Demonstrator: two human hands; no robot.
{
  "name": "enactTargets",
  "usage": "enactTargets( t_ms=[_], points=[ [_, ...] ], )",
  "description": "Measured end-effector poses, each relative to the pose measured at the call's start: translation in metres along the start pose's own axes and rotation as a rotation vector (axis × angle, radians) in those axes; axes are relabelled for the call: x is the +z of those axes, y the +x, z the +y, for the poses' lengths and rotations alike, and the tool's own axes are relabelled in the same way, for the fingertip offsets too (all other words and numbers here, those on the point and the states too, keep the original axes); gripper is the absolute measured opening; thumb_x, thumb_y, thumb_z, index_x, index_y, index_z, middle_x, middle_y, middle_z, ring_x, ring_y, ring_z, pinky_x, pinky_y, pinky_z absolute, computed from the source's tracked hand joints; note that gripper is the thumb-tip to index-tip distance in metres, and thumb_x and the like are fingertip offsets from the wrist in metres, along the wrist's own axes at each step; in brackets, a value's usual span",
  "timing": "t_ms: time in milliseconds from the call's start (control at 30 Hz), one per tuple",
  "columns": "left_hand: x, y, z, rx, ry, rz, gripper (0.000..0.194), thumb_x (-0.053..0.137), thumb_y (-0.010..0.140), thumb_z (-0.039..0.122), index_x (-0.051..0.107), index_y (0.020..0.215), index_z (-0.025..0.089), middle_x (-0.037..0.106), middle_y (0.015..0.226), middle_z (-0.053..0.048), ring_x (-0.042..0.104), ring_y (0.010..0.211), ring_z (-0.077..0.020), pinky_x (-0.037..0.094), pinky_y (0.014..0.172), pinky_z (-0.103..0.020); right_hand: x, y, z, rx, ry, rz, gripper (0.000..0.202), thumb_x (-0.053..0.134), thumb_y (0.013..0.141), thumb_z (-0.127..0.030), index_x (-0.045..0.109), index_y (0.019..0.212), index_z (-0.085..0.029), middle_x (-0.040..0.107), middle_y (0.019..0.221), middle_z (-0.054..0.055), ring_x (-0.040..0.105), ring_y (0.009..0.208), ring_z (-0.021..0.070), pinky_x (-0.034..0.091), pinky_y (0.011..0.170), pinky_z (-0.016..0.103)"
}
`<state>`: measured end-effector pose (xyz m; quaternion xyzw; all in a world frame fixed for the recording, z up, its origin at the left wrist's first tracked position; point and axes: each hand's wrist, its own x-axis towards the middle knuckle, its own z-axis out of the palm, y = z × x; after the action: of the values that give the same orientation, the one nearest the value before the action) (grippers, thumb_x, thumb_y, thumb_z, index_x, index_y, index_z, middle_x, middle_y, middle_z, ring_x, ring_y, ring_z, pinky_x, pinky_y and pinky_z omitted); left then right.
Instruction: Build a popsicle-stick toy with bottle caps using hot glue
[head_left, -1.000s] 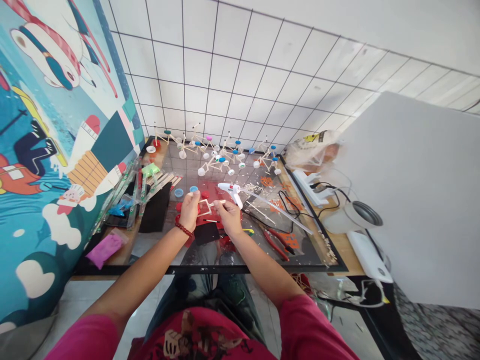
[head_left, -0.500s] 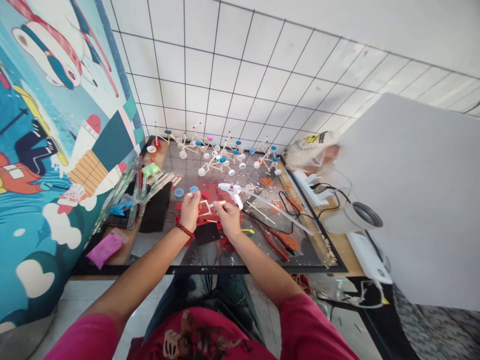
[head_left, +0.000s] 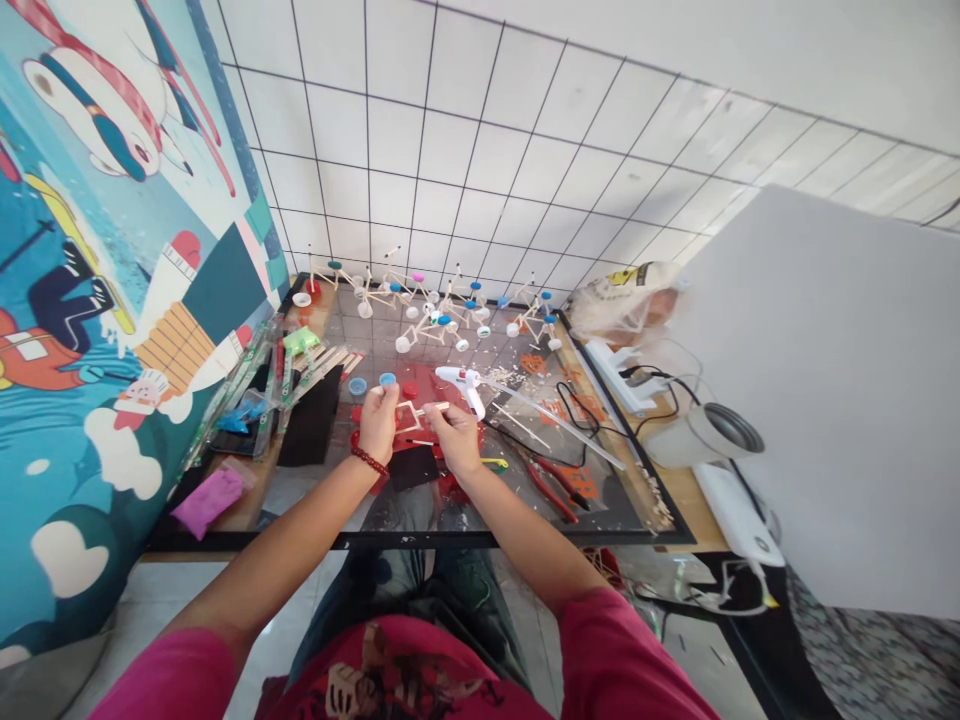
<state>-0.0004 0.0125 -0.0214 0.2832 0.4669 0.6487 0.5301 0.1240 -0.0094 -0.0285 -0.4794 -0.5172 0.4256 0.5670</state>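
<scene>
Between my two hands is a small frame of pale wooden sticks (head_left: 409,416), held above the red patch of the table. My left hand (head_left: 378,422), with a beaded bracelet at the wrist, pinches its left side. With fingers closed, my right hand (head_left: 455,434) grips the stick part on the right. A white glue gun (head_left: 463,380) lies just beyond my right hand. Blue bottle caps (head_left: 358,386) and a red cap (head_left: 410,390) are beside and beyond my left hand. A black square piece (head_left: 413,467) lies below the frame.
Several stick models with cap wheels (head_left: 442,320) stand along the back. Red-handled pliers (head_left: 553,490) lie at right, near a cable and a power strip (head_left: 622,376). Wooden sticks (head_left: 330,362), black sheet (head_left: 309,420) and a pink packet (head_left: 212,498) are at left.
Almost nothing differs. Both hands keep hold of the stick frame in the same place, and the view has shifted very slightly.
</scene>
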Motion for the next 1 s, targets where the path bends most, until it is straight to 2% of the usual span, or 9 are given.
enactTargets(
  t_ms=[267,467,733,867,1000],
  points=[
    [-0.002,0.000,-0.003,-0.002,-0.002,-0.031,0.043,0.075,0.072,0.057,0.051,0.074,0.020,0.042,0.050,0.010,0.039,0.041,-0.0064,0.031,0.043,-0.020,0.000,0.001,0.006,0.008,0.000,0.011,0.035,0.069,0.079,-0.053,0.072,0.073,-0.019,0.067,0.067,0.000,0.056,0.065,0.0153,0.045,0.067,0.029],
    [0.000,0.000,-0.002,-0.020,-0.011,-0.007,0.043,0.076,0.071,0.056,0.053,0.076,0.020,0.046,0.053,0.009,0.042,0.043,-0.0073,0.033,0.044,-0.020,0.001,0.001,0.007,0.001,0.030,0.014,0.033,0.070,0.079,-0.052,0.071,0.072,-0.019,0.066,0.067,-0.001,0.056,0.064,0.0148,0.045,0.067,0.028],
    [0.000,0.001,-0.004,-0.023,-0.025,-0.003,0.044,0.076,0.070,0.056,0.052,0.075,0.020,0.045,0.051,0.009,0.041,0.042,-0.0067,0.032,0.044,-0.020,0.001,0.001,0.007,-0.002,-0.029,0.011,0.038,0.067,0.080,-0.056,0.071,0.071,-0.019,0.067,0.068,0.000,0.057,0.066,0.0159,0.045,0.066,0.029],
    [0.001,0.001,-0.003,-0.031,-0.050,0.006,0.045,0.077,0.068,0.056,0.051,0.075,0.020,0.045,0.051,0.009,0.042,0.042,-0.0070,0.032,0.045,-0.020,0.000,0.002,0.004,-0.010,-0.010,-0.003,0.035,0.067,0.080,-0.053,0.070,0.070,-0.020,0.067,0.069,0.000,0.058,0.067,0.0160,0.045,0.068,0.029],
    [0.003,-0.001,0.004,-0.079,-0.108,-0.047,0.044,0.076,0.070,0.057,0.054,0.077,0.019,0.049,0.053,0.008,0.045,0.044,-0.0078,0.034,0.046,-0.021,-0.004,0.005,-0.004,-0.028,-0.016,-0.046,0.032,0.067,0.081,-0.052,0.071,0.074,-0.021,0.069,0.076,0.001,0.061,0.074,0.0174,0.048,0.073,0.030]
  ],
)
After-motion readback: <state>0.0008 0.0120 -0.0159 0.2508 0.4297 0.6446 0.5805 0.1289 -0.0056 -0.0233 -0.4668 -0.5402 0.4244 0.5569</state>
